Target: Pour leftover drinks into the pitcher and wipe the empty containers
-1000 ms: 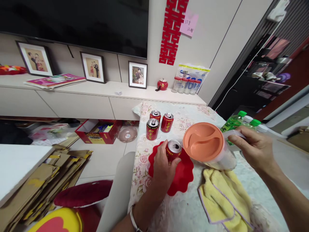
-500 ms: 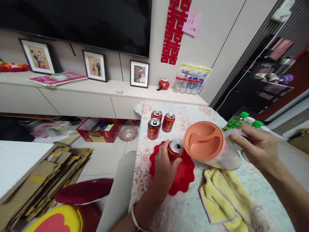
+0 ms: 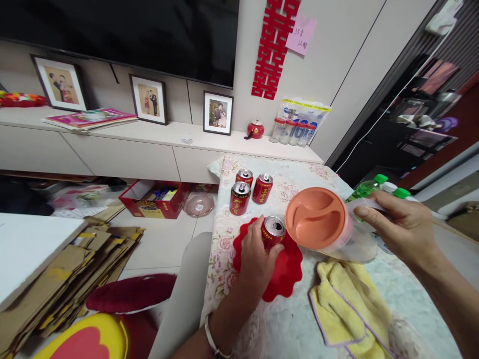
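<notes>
My left hand [image 3: 259, 254] is wrapped round a red drink can [image 3: 274, 230] with an opened top. That can stands over a red scalloped mat [image 3: 286, 274] on the table. By its handle my right hand [image 3: 402, 224] grips a clear pitcher [image 3: 359, 244] with an orange lid [image 3: 316, 218]. The pitcher is tilted towards the can, its lid facing me and close beside the can's rim. I cannot make out any liquid flowing. Behind the held can stand a front red can [image 3: 240, 199], a right red can [image 3: 263, 189] and a back red can [image 3: 244, 175].
A yellow towel [image 3: 348, 309] lies crumpled below the pitcher. Green-capped bottles [image 3: 374, 185] stand at the table's right side. The floral tablecloth [image 3: 224, 244] reaches the cabinet [image 3: 194, 159], which bears picture frames and lidded glass jars [image 3: 294, 132]. Flattened cardboard [image 3: 71, 274] lies at left.
The view has shifted very slightly. Both hands keep their grips, and the pitcher stays tilted beside the can with hardly any movement.
</notes>
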A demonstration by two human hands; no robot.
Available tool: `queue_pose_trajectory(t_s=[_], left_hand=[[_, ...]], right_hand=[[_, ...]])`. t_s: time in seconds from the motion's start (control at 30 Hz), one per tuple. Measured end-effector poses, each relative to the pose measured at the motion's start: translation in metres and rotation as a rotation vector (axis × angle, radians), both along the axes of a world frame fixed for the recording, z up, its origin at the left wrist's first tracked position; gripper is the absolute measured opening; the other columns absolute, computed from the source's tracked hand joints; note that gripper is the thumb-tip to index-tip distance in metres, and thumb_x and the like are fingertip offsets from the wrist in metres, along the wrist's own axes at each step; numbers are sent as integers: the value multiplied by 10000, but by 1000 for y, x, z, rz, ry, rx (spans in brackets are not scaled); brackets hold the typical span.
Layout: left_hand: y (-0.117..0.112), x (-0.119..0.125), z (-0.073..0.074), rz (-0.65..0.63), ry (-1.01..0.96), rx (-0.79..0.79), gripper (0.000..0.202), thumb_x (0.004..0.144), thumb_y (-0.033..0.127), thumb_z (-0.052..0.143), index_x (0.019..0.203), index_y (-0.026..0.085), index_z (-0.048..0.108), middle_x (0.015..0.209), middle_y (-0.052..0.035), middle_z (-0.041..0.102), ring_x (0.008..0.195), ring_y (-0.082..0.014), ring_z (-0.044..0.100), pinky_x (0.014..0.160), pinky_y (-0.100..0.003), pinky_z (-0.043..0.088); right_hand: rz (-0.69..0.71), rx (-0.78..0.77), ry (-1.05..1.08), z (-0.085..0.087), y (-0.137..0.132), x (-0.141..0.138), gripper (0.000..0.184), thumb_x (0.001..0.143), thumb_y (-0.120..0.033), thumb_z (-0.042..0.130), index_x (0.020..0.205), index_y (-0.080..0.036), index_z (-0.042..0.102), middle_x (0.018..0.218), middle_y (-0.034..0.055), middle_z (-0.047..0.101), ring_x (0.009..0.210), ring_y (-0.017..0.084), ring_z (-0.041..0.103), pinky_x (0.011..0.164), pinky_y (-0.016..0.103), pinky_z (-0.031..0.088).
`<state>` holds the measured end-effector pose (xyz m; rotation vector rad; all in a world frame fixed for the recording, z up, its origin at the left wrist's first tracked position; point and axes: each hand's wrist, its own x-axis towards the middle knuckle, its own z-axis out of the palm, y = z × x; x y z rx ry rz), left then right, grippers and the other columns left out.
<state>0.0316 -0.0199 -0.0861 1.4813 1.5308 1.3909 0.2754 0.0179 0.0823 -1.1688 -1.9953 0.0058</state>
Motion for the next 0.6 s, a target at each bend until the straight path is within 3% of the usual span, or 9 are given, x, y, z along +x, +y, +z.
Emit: queue_pose_trajectory(t_s=[0.23, 0.6], left_hand=[[0, 1, -1, 16, 20, 19, 683, 794, 149, 713, 1447, 138, 513, 1498, -217, 615, 1412, -380, 580, 1167, -588, 478], [0, 1, -3, 11, 6, 25, 685, 794, 152, 705, 1450, 160, 506, 1489, -196, 624, 1403, -368, 586, 1165, -581, 477]], right_hand=[[-20, -5, -26, 0, 1, 1, 455, 881, -527, 747, 608, -201, 585, 545, -46, 414, 507, 98, 360, 450, 244, 287], [13, 30, -82, 7, 0, -7, 453, 899, -485, 738, 601, -208, 540, 510, -67, 373, 469, 81, 339, 421, 232, 260]])
